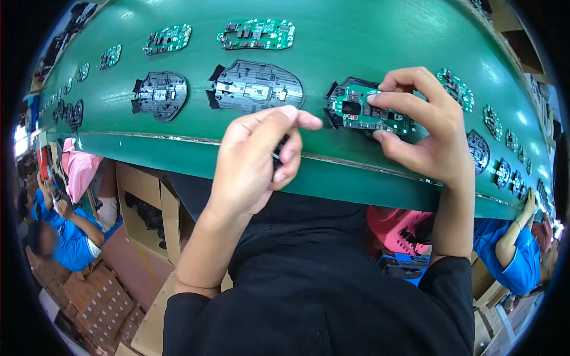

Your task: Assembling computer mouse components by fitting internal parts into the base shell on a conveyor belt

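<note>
My right hand (424, 121) grips a green circuit board (355, 108), thumb on its near edge and fingers on its far edge. The board lies over a black mouse base shell (334, 107), whose left end shows beyond it; whether it is fully seated I cannot tell. My left hand (255, 157) hovers over the table's near edge, its fingers curled around something small and dark that is mostly hidden. Just beyond the left hand lies another mouse base shell (256, 88), with a bare circuit board (256, 34) farther back.
The green table (368, 35) carries a row of boards and shells both ways, including a shell (160, 96) and a board (168, 39) on the left. Cardboard boxes (139, 193) stand below. People in blue work at far left (77, 234) and far right (513, 255).
</note>
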The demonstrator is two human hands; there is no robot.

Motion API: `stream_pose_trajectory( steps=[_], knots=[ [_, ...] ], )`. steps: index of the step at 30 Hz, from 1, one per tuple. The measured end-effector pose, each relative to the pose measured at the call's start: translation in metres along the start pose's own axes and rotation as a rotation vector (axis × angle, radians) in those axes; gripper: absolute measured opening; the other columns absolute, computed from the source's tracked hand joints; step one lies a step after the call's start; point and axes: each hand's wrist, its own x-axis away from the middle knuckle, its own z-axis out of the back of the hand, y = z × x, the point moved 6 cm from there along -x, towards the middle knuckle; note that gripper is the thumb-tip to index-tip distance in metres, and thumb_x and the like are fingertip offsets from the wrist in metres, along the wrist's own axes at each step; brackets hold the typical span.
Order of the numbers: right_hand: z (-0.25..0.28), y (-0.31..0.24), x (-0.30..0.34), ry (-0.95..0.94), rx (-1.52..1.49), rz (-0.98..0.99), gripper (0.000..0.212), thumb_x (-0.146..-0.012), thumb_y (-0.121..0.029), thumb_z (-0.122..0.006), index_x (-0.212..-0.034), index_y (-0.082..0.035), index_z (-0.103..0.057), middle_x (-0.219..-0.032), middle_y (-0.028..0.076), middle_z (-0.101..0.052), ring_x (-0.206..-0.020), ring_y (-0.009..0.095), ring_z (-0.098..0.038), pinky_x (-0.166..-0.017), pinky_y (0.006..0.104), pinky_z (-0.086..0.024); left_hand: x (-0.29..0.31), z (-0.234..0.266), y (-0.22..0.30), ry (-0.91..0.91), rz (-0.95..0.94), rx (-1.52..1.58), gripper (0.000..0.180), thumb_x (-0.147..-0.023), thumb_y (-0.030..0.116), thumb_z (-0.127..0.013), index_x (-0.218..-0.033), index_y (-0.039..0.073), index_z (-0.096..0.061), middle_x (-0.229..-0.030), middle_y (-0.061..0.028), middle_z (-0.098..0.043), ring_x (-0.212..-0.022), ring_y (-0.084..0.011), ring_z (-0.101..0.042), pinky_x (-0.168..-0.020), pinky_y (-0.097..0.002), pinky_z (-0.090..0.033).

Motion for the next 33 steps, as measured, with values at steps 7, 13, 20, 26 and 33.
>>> stream_pose_trajectory(
  steps=[7, 13, 20, 26, 33],
  knots=[
    [-0.003, -0.001, -0.005, -0.003, 0.104, 0.023, 0.041, -0.065, -0.006, -0.076, -0.105, -0.003, -0.076, -0.111, 0.013, -0.064, -0.093, 0.026, -0.059, -0.081, 0.034, -0.051, 0.003, -0.013, 0.013, 0.097, -0.22, -0.484, 0.033, -0.107, 0.012, -0.047, -0.123, -0.007, -0.069, -0.063, 0.0012, -0.05, -0.047, -0.0044, -0.035, -0.042, -0.0179, -0.024],
    [-0.006, -0.002, -0.008, -0.001, 0.156, 0.034, 0.041, -0.063, -0.009, -0.076, -0.104, -0.004, -0.076, -0.11, 0.013, -0.064, -0.093, 0.027, -0.059, -0.079, 0.0347, -0.05, 0.0, -0.019, 0.016, 0.13, -0.251, -0.714, 0.033, -0.105, 0.006, -0.048, -0.128, -0.007, -0.068, -0.064, 0.0024, -0.05, -0.053, -0.0044, -0.037, -0.048, -0.0175, -0.027],
    [-0.003, 0.002, -0.009, -0.02, 0.152, -0.01, 0.04, -0.064, -0.01, -0.077, -0.104, -0.004, -0.077, -0.11, 0.014, -0.064, -0.093, 0.027, -0.058, -0.078, 0.0346, -0.049, -0.003, -0.027, 0.014, 0.124, -0.255, -0.887, 0.033, -0.103, 0.001, -0.05, -0.131, -0.006, -0.067, -0.064, 0.0039, -0.047, -0.058, -0.0046, -0.038, -0.053, -0.0182, -0.029],
    [-0.003, 0.006, -0.007, -0.054, 0.152, -0.047, 0.038, -0.065, -0.011, -0.077, -0.103, -0.004, -0.077, -0.11, 0.014, -0.064, -0.092, 0.027, -0.058, -0.078, 0.0346, -0.049, -0.003, -0.032, 0.012, 0.07, -0.335, -0.944, 0.034, -0.103, 0.0, -0.05, -0.132, -0.006, -0.066, -0.065, 0.0041, -0.048, -0.059, -0.0047, -0.038, -0.054, -0.0182, -0.029],
    [-0.005, 0.012, -0.005, -0.065, 0.105, -0.032, 0.037, -0.066, -0.007, -0.079, -0.103, -0.003, -0.077, -0.11, 0.014, -0.064, -0.09, 0.025, -0.057, -0.076, 0.0329, -0.048, -0.003, -0.033, 0.015, 0.066, -0.378, -0.999, 0.034, -0.103, 0.0, -0.05, -0.131, -0.008, -0.066, -0.065, 0.0036, -0.049, -0.058, -0.0048, -0.039, -0.054, -0.0181, -0.029]
  ],
)
